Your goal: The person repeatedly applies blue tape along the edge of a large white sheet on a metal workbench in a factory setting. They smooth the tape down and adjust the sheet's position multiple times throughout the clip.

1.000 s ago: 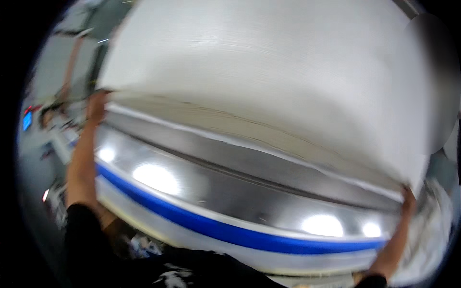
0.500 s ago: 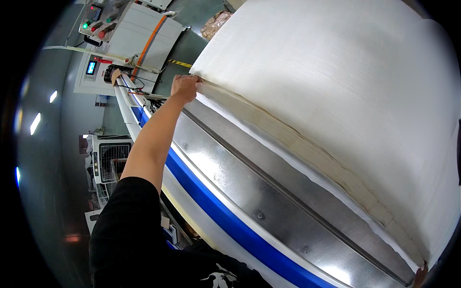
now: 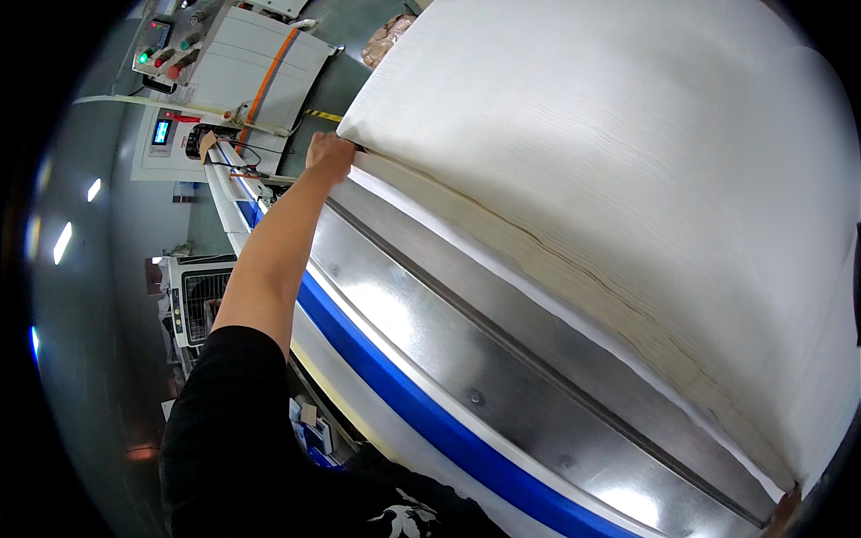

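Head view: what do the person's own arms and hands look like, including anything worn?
The left hand is bare, with no glove or cable visible. A short, plain black sleeve leaves the left forearm uncovered. The black top carries a white print. Only a little of the right hand shows, apparently ungloved; its sleeve is out of view.

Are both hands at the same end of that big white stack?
No, the left hand is at the upper-left corner of the white stack, while the right hand is at its lower-right end.
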### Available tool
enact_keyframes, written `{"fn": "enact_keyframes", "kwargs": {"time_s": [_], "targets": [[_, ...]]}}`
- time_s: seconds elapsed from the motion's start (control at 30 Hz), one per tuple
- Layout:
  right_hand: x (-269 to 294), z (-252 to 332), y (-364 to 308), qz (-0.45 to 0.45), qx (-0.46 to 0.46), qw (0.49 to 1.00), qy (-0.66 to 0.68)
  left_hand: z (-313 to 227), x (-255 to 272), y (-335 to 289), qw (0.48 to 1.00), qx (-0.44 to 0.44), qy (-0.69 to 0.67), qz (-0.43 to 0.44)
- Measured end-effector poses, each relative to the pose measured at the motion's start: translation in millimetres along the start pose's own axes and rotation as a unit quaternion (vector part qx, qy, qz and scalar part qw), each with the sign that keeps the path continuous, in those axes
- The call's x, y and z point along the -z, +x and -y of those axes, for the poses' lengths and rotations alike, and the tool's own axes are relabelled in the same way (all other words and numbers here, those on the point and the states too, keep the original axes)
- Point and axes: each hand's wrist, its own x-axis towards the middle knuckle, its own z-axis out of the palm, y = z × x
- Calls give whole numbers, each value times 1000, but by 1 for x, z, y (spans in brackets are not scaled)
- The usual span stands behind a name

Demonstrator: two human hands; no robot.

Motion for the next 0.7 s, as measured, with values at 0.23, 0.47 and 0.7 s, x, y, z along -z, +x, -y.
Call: {"fn": "enact_keyframes", "kwargs": {"time_s": [0.23, 0.47, 0.7], "targets": [[16, -8, -17, 28, -25, 997, -74, 17, 32, -13, 999, -24, 18, -43], [68, -42, -75, -83, -43, 996, -12, 81, 44, -49, 991, -8, 52, -125], [67, -93, -170, -70, 10, 997, 16, 146, -13, -110, 983, -124, 8, -133]]}}
